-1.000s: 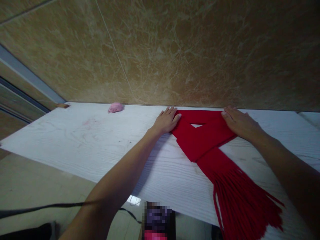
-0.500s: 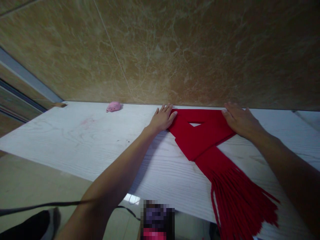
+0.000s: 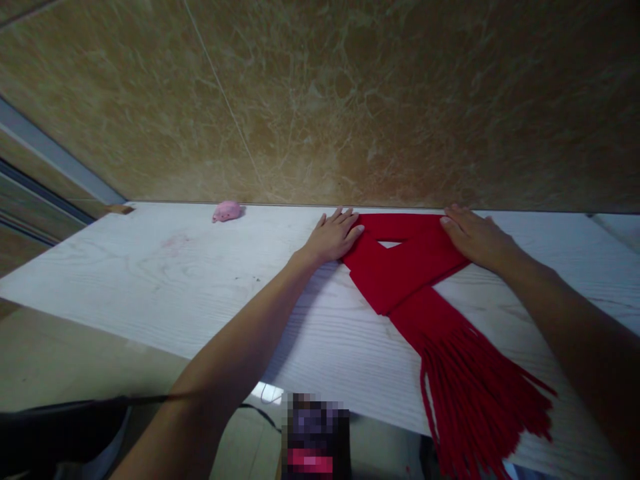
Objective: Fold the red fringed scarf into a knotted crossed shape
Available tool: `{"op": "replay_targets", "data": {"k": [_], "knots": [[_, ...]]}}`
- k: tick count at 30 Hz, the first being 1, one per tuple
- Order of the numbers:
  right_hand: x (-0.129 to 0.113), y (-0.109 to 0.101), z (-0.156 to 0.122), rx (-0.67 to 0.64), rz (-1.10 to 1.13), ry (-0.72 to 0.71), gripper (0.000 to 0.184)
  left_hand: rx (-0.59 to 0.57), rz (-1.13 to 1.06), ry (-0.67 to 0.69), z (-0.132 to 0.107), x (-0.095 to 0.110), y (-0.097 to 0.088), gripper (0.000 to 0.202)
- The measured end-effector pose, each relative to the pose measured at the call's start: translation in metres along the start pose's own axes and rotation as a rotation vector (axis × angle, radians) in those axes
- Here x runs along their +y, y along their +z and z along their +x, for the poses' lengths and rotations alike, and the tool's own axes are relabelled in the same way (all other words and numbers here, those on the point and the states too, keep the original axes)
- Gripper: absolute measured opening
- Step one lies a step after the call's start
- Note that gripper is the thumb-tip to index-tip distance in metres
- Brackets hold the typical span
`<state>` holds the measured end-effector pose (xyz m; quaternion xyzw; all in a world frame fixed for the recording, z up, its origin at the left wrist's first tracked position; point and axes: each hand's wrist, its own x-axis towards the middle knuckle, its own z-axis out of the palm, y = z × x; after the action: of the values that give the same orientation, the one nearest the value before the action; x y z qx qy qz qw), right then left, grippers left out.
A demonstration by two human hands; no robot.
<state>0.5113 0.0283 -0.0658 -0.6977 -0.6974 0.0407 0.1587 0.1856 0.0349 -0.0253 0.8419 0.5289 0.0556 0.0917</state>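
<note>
A red scarf lies folded into a loop on the white table, its two ends crossing and its long fringe trailing over the near edge. My left hand lies flat with fingers stretched out on the loop's left corner by the wall. Pressed flat on the loop's right corner is my right hand, fingers together and extended. Neither hand grips anything.
A small pink object sits at the back of the table against the brown marble wall. A black cable runs below the table's near edge. A dark blurred object is at the bottom centre.
Both hands have stayed on the scarf's corners. The scarf has slid slightly toward the wall and to the left, and the view has shifted a little.
</note>
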Motion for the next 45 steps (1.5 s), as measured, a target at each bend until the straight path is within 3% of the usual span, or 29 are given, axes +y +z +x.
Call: {"op": "replay_targets", "data": {"k": [4,7,12,22,45], "knots": [[-0.006,-0.004,-0.004,0.067,-0.019,-0.043,0.07,0.014,-0.015,0.005,0.0,-0.002,0.004,0.064],[-0.01,-0.006,-0.005,0.154,-0.016,-0.143,0.068,0.087,-0.023,0.034,0.0,-0.003,0.005,0.059],[-0.011,-0.005,-0.005,0.048,-0.009,-0.169,0.065,0.184,-0.035,0.167,0.004,-0.006,0.006,0.047],[-0.01,-0.002,-0.003,0.015,-0.019,-0.148,0.064,-0.003,-0.017,0.094,0.009,-0.009,0.006,0.064],[-0.017,-0.008,-0.003,-0.053,-0.012,-0.087,0.068,0.03,-0.026,0.045,0.012,-0.008,0.009,0.067]]}}
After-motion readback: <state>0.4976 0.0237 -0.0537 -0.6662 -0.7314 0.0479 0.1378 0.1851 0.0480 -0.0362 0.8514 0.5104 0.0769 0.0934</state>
